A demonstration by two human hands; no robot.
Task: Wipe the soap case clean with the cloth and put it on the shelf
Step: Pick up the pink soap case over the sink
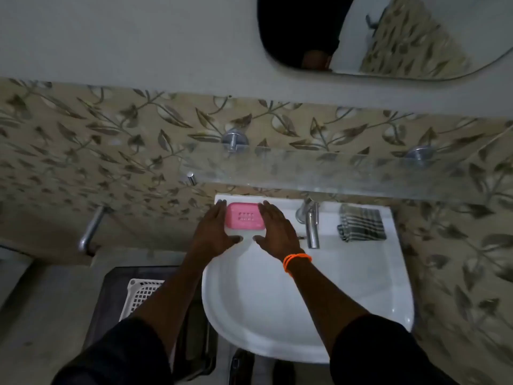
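A pink soap case (244,215) with small holes in its top lies on the back left ledge of the white sink (277,301). My left hand (213,232) lies flat along its left side, fingers straight. My right hand (276,229), an orange band on its wrist, lies flat along its right side. Both hands flank the case; neither curls round it. A folded striped cloth (361,222) rests on the sink's back right ledge. The glass shelf (347,176) runs along the wall above the sink.
A chrome tap (311,223) stands between the soap case and the cloth. Two metal brackets (234,141) hold the shelf. A mirror (388,34) hangs above. A white perforated basket (141,294) sits on a dark stand at lower left. A metal pipe (90,229) juts from the left wall.
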